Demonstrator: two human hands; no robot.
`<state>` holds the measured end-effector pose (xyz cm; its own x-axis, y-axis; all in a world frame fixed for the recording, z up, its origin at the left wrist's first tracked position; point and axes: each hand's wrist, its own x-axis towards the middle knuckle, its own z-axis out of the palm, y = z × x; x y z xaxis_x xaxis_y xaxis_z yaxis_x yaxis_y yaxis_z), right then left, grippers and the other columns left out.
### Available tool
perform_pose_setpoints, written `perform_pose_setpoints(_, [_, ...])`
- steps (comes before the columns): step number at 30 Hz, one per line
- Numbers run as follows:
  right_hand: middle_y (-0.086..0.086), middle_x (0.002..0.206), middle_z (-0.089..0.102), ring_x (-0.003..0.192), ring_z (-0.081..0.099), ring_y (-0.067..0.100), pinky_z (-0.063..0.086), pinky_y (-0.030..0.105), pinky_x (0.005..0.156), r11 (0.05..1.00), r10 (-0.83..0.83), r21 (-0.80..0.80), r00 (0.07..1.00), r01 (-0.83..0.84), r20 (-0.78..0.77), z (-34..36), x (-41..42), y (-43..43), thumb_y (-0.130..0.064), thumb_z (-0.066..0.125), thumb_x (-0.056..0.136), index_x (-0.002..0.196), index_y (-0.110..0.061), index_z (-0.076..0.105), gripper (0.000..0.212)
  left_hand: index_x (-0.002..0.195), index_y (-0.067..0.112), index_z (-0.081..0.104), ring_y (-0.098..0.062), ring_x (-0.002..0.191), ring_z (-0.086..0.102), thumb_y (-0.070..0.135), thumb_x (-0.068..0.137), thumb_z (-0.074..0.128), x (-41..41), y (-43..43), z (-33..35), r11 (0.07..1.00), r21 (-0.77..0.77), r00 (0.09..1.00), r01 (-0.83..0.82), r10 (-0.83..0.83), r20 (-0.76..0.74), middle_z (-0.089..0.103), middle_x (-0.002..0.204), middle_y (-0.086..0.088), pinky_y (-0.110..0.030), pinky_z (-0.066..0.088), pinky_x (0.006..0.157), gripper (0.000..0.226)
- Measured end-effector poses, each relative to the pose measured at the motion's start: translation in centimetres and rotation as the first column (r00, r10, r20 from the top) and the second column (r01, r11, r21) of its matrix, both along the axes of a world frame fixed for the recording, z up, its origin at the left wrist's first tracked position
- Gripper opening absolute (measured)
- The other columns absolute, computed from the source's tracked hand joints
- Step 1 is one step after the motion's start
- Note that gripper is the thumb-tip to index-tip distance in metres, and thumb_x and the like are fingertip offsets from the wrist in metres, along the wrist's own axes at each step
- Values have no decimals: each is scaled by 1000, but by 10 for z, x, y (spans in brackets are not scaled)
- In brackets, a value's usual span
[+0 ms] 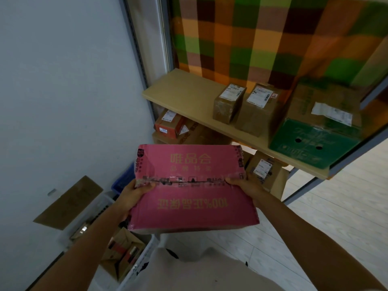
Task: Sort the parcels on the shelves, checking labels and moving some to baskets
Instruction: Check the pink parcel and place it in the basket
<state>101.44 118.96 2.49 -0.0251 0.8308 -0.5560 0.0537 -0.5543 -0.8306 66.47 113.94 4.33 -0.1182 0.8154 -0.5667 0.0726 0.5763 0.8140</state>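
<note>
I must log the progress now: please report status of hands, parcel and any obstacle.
Left hand and right hand both grip the pink parcel by its sides. Parcel held in air, in front of shelf. Nothing blocks it.

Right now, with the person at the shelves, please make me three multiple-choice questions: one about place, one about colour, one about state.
1. Where does the green box stand?
A. on the shelf board, right of two brown boxes
B. on the floor
C. in the person's hands
2. What colour is the held parcel?
A. blue
B. pink
C. white
3. How is this parcel held?
A. by one hand
B. leaning on the wall
C. by the left hand and right hand, one at each side

Answers: 1 A, it sits at the board's right end; 2 B, its top face is pink; 3 C, a hand grips each side.
</note>
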Motion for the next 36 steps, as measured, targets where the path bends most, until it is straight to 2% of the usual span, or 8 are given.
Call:
perform_pose_setpoints(5, [7, 105, 71, 90, 69, 22, 55, 32, 66, 995, 55, -84, 998, -58, -36, 8, 5, 2, -29, 77, 82, 127, -14, 60, 51, 122, 20, 62, -31, 100, 69, 50, 96, 50, 6, 3, 14, 999, -20, 998, 42, -41, 52, 70, 114, -16, -48, 51, 97, 41])
perform_pose_setpoints(8, [13, 110, 72, 99, 70, 27, 55, 38, 83, 995, -8, -103, 989, -8, -150, 14, 21, 5, -52, 63, 88, 121, -22, 63, 45, 114, 16, 63, -27, 101, 66, 67, 94, 25, -4, -2, 22, 1000, -3, 988, -19, 19, 153, 73, 102, -8, -40, 50, 89, 67])
perform_pose_setpoints(11, [15, 124, 69, 117, 64, 34, 47, 48, 102, 993, -84, -103, 964, 60, -250, 9, 36, 8, -82, 58, 72, 128, -23, 63, 81, 127, 19, 56, -30, 114, 62, 81, 83, 19, -18, -2, 18, 997, 35, 972, -66, 56, 229, 69, 118, -8, -52, 43, 102, 85])
perform_pose_setpoints(15, [16, 126, 67, 120, 62, 38, 43, 62, 105, 995, -73, -88, 950, 48, -304, 3, 35, 4, -84, 45, 80, 128, -19, 64, 83, 127, 18, 58, -32, 109, 67, 60, 92, 41, -8, 2, 20, 990, 140, 982, 13, -39, 185, 69, 120, -14, -55, 50, 97, 56])
perform_pose_setpoints(20, [8, 114, 74, 107, 70, 25, 51, 54, 100, 998, 44, 48, 998, -41, -54, 11, 10, -4, -60, 86, 52, 114, -22, 68, 75, 125, 10, 59, -31, 106, 69, 33, 75, 74, -1, -1, 11, 992, 126, 991, -13, -4, 132, 71, 118, -14, -51, 50, 101, 58])
perform_pose_setpoints(27, [6, 110, 73, 103, 70, 24, 53, 48, 97, 998, 21, 59, 994, -28, 105, 16, 8, -5, -75, 63, 64, 109, -28, 66, 65, 120, 21, 62, -23, 99, 70, 53, 96, 46, -8, 2, 20, 995, 95, 999, -20, 17, 32, 73, 110, -7, -36, 52, 82, 44])
perform_pose_setpoints(30, [7, 109, 72, 104, 66, 29, 50, 48, 95, 998, -68, -7, 998, 68, 13, 28, 21, 1, -87, 34, 77, 109, -25, 65, 77, 135, 32, 51, -9, 107, 63, 71, 94, 14, -18, -2, 27, 980, 196, 998, -15, 3, 63, 67, 120, 6, -39, 43, 99, 67])
perform_pose_setpoints(36, [4, 113, 73, 108, 68, 20, 55, 35, 84, 981, -70, 173, 991, 89, -114, 26, 9, 3, -82, 21, 83, 126, -18, 63, 89, 121, 33, 55, -4, 90, 71, 92, 41, 67, -4, -10, 24, 961, 273, 998, -39, 26, 52, 71, 103, 14, -29, 56, 83, 101])
